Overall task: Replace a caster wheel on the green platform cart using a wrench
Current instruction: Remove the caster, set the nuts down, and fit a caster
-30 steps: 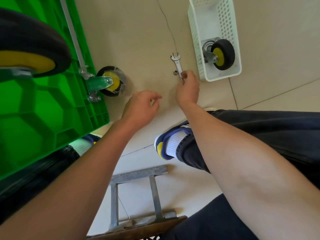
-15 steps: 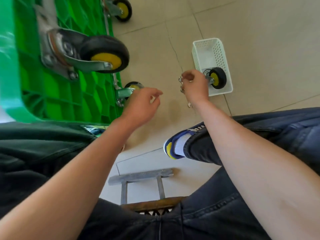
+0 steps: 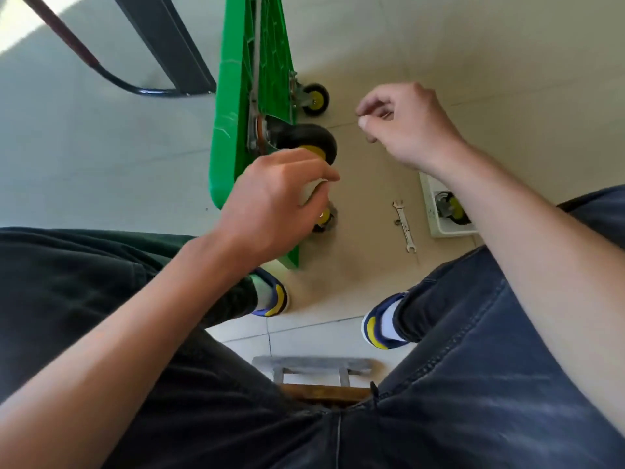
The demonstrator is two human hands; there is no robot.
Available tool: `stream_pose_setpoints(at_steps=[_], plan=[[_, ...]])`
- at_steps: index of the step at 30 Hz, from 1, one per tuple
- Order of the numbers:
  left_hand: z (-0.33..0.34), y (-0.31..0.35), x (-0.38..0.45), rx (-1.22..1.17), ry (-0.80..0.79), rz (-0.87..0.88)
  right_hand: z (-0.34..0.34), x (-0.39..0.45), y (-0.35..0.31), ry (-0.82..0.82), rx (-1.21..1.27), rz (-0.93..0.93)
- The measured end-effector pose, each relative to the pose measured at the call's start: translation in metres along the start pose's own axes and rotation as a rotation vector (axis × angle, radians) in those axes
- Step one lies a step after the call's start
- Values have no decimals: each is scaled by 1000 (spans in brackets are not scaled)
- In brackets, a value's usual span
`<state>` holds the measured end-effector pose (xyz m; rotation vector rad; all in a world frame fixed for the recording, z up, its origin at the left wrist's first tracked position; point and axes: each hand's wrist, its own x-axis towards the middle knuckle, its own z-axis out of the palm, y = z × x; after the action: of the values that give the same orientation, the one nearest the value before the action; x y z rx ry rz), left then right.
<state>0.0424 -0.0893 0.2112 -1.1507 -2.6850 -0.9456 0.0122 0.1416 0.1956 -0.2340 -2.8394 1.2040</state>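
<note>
Wrench point(image 3: 404, 226) is seen flat on the floor at 4 o'clock from the green cart point(image 3: 236, 130), long axis 11 to 5 o'clock. A white basket point(image 3: 429, 211) at 3 o'clock is partly hidden by the forearm. Left hand point(image 3: 270, 201) is curled; right hand point(image 3: 409, 126) is pinched; any contents cannot be told.

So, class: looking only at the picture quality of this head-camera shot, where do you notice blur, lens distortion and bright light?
Head view: wide-angle bending curves the green cart and the floor-tile lines; the right hand has soft, smeared fingertips, so whatever it may pinch cannot be told; the left hand is slightly soft too; a bright sunlit patch washes out the floor at the top left; the wrench on the floor stays fairly crisp.
</note>
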Motion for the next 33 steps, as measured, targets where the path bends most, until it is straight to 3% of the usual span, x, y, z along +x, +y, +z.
stream_pose_setpoints(at_steps=[8,15,27,33], plan=[[-55,-26,6,267,202,-37,26,-6,-53,-262,196,-28],[-63,-63,28,239,25,-277,69,1,-64,-403,444,199],[-60,-79,28,288,-152,-232,94,3,-74,-315,515,172],[-60,-79,31,387,-198,-215,100,0,-74,-217,391,57]])
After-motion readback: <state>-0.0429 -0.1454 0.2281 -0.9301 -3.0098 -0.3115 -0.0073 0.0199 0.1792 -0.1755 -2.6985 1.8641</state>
